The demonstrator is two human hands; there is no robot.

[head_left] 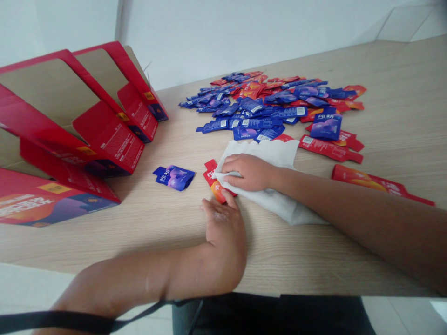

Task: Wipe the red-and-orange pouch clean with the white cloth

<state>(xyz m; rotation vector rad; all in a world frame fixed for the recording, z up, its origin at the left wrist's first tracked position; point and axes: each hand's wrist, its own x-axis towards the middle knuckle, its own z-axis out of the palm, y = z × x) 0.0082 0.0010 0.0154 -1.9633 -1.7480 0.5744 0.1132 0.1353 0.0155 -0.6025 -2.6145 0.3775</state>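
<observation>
A white cloth (260, 151) is bunched under my right hand (249, 172), whose fingers are closed on its left edge. Part of the cloth covers a small red and orange pouch (210, 171) lying flat on the table. At that pouch's lower edge, my left hand (223, 218) rests with its wrist bent and its visible fingers apart; one fingertip touches the pouch. Left of it lies a single blue pouch (174, 177) with a purple fruit print. To the right, a larger red pouch (377, 184) is partly hidden behind my right forearm.
Three open red boxes (115, 144) stand on their sides along the left of the wooden table (157, 232). A wide heap of blue and red pouches (258, 109) spreads across the back, close to the white wall. A clear panel (405, 23) leans at the far right.
</observation>
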